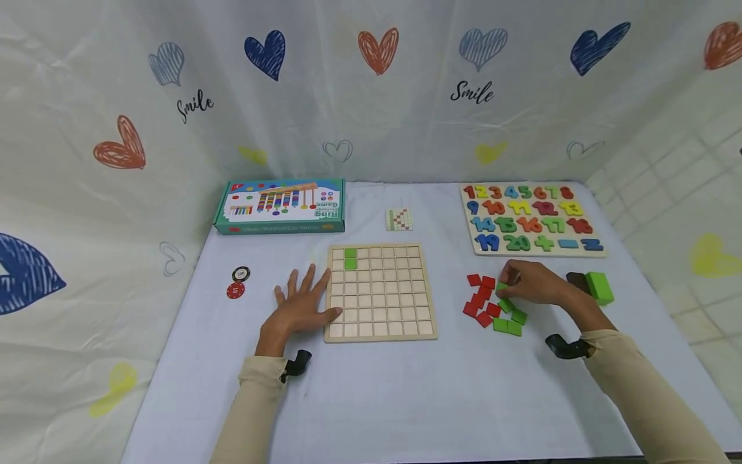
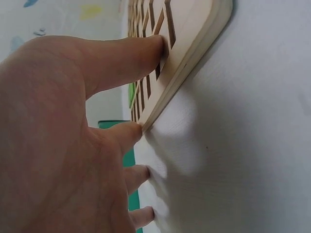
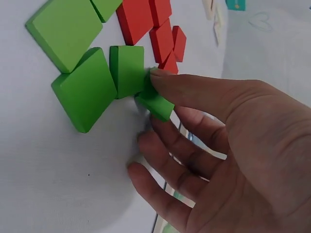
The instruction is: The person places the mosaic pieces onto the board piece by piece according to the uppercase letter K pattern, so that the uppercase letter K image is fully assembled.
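Note:
My left hand (image 1: 298,309) lies with fingers spread at the left edge of a wooden grid board (image 1: 431,316). Its thumb rests on the board's frame, as the left wrist view shows, and the other fingertips reach the cloth. Two green tiles (image 1: 350,258) sit in the board's top rows, one above the other. On the right, my right hand (image 1: 534,282) pinches a green tile (image 3: 158,106) between thumb and fingers, tilted against the surface. Loose green tiles (image 3: 87,90) lie right beside it, and several red tiles (image 1: 477,300) are scattered to their left.
Behind the board are a boxed game (image 1: 284,206) and a small pattern card (image 1: 399,219). A number puzzle board (image 1: 539,254) stands at the back right. Green and dark blocks (image 1: 599,288) sit right of my right hand. Two round chips (image 1: 236,290) lie at the left.

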### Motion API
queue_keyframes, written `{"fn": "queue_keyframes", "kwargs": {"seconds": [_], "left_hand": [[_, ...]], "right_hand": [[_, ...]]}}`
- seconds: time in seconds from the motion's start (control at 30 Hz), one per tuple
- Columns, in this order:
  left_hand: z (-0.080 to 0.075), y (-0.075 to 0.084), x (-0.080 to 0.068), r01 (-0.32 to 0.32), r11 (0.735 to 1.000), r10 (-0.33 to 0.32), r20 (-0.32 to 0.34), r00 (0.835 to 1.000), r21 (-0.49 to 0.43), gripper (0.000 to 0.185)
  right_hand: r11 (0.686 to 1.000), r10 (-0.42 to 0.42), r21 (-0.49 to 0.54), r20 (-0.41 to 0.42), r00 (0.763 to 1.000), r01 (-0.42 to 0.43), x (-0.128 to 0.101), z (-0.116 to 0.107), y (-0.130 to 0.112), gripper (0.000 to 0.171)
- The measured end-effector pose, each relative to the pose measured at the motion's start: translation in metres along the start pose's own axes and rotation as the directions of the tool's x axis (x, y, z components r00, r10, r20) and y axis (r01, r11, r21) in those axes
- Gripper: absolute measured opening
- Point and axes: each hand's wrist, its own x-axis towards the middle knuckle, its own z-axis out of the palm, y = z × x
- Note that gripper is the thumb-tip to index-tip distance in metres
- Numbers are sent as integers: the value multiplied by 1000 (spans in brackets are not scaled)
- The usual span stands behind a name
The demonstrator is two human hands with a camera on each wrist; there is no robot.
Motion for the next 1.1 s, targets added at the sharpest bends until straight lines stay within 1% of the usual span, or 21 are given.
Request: {"fn": "queue_keyframes", "kwargs": {"seconds": [0.2,0.37,0.53,0.67,0.77,0.93,1.03,1.1], "left_hand": [[2,-1,-1,3,1000,-3,-9,1000,-19,93],[4,-3,1,-11,999,11,-13,1000,-34,94],[7,-6,4,-6,1000,6,-10,1000,-30,95],[5,-6,4,-11,999,10,-17,1000,-33,95],[3,-4,2,-8,1000,8,-17,1000,-25,95],[0,-2,0,-3,1000,3,-20,1000,-11,91],[0,-1,0,-12,1000,12,-22,1000,-3,86],[0,0,1,-10,1000,10,-18,1000,3,83]], "right_hand": [[1000,-26,11,-19,999,26,-2,-1,2,28],[998,-47,28,-32,998,48,-4,-6,1,25],[995,-95,21,-66,993,96,0,-15,-12,24],[987,-152,29,-113,982,156,8,-15,-39,22],[979,-188,53,-132,973,196,18,-7,-65,20],[950,-269,128,-134,954,286,41,17,-112,16],[926,-325,150,-153,933,347,56,35,-140,14],[912,-360,147,-166,918,384,66,47,-159,14]]}}
